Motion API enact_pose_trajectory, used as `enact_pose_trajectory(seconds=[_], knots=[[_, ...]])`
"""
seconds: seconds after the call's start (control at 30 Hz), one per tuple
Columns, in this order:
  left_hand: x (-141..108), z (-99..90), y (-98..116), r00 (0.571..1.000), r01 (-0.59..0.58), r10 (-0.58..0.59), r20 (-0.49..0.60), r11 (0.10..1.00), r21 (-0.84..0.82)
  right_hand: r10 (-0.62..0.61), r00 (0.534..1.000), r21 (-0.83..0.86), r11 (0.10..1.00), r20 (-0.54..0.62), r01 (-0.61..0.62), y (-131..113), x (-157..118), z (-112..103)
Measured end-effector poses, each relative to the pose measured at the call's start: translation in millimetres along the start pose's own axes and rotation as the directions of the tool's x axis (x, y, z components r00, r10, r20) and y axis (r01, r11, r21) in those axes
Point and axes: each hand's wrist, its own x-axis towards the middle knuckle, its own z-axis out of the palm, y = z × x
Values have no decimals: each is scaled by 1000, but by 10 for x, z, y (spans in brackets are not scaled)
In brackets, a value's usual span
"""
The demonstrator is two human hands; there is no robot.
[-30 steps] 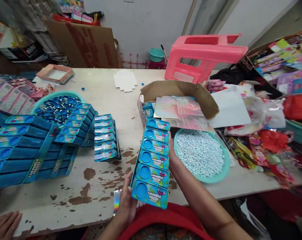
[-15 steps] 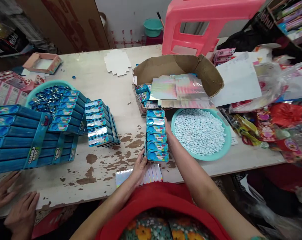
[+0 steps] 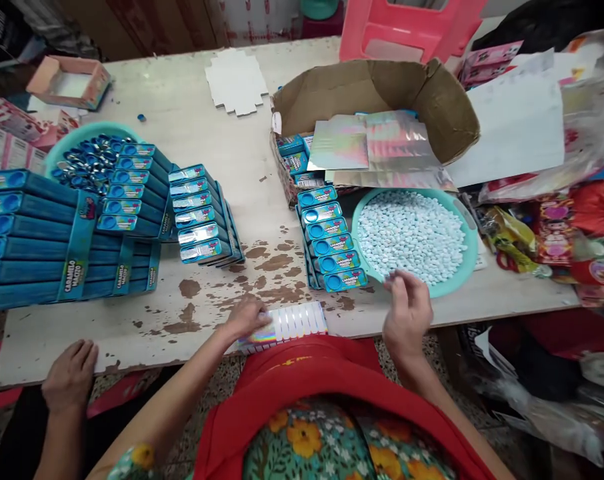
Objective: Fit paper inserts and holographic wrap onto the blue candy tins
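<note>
My left hand (image 3: 249, 316) rests with its fingers on the left end of a shiny sticker sheet (image 3: 302, 321) at the table's front edge. My right hand (image 3: 407, 307) is raised just in front of the basin of pale blue candies (image 3: 412, 233), thumb and fingers pressed together; what they pinch, if anything, is too blurred to name. Between the hands and farther back, a row of blue candy boxes (image 3: 332, 245) stands against the basin's left side, touched by neither hand. Another row of blue boxes (image 3: 199, 213) is to the left.
Large stacks of blue boxes (image 3: 27, 247) stand at the left by a basin of blue caps (image 3: 89, 160). A cardboard box (image 3: 352, 87) holds silvery sheets. Another person's hand (image 3: 71, 373) rests at the table's front left edge. A pink stool (image 3: 407, 30) is behind.
Both my hands have let go of the blue box row, which now stands slanted. My left hand moved to the sticker sheet, my right toward the front right. The view has shifted.
</note>
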Motion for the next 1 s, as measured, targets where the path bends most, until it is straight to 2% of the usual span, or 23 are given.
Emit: enact_pose_trajectory(seconds=[0.03, 0.07, 0.1, 0.13, 0.2, 0.23, 0.27, 0.33, 0.4, 0.43, 0.5, 0.6, 0.67, 0.7, 0.77, 0.87, 0.93, 1.0], knots=[[-49, 19, -66, 999, 13, -14, 29, 1000, 7, 0, 1000, -89, 996, 6, 1, 86, -190, -143], [-96, 47, -128, 998, 28, -28, 58, 999, 16, -8, 997, -152, 988, 79, 20, 178, -356, -240], [-137, 78, -184, 995, 36, -38, 93, 999, 21, -18, 977, -197, 979, 215, 61, 263, -491, -283], [-172, 109, -231, 991, 38, -41, 126, 999, 21, -37, 928, -218, 968, 370, 126, 334, -595, -272], [-216, 165, -289, 983, 13, -13, 181, 1000, 2, -90, 756, -216, 930, 649, 297, 415, -708, -111], [-227, 190, -296, 981, -24, 25, 193, 1000, -9, -103, 663, -226, 892, 741, 391, 431, -725, 14], [-232, 214, -289, 978, -74, 76, 193, 997, -17, -96, 581, -250, 838, 808, 485, 438, -721, 149], [-227, 271, -236, 973, -166, 166, 161, 986, -10, 17, 443, -328, 697, 897, 637, 456, -677, 388], [-214, 353, -159, 973, -194, 192, 129, 981, 6, 167, 360, -386, 586, 918, 712, 506, -623, 521], [-205, 404, -123, 977, -177, 174, 121, 984, 10, 218, 345, -407, 554, 913, 727, 541, -602, 542], [-186, 512, -73, 988, -116, 113, 101, 993, 20, 258, 363, -445, 519, 896, 730, 612, -583, 525], [-164, 634, -60, 997, -57, 56, 59, 998, 29, 228, 417, -474, 482, 880, 737, 650, -636, 496], [-156, 661, -77, 997, -71, 70, 35, 997, 20, 138, 420, -432, 480, 897, 764, 621, -721, 538], [-152, 660, -88, 996, -85, 85, 28, 996, 12, 81, 397, -384, 488, 914, 784, 601, -770, 576], [-138, 641, -105, 994, -107, 107, 26, 994, 8, -6, 312, -267, 504, 950, 821, 571, -862, 657], [-99, 614, -109, 997, -74, 72, 41, 996, 54, -24, 183, -145, 511, 983, 847, 594, -942, 710], [-72, 608, -91, 998, -51, 48, 43, 995, 85, -30, 131, -97, 515, 991, 852, 650, -954, 688], [-56, 605, -61, 999, -47, 44, 26, 993, 110, -52, 112, -68, 525, 992, 848, 708, -949, 654]])
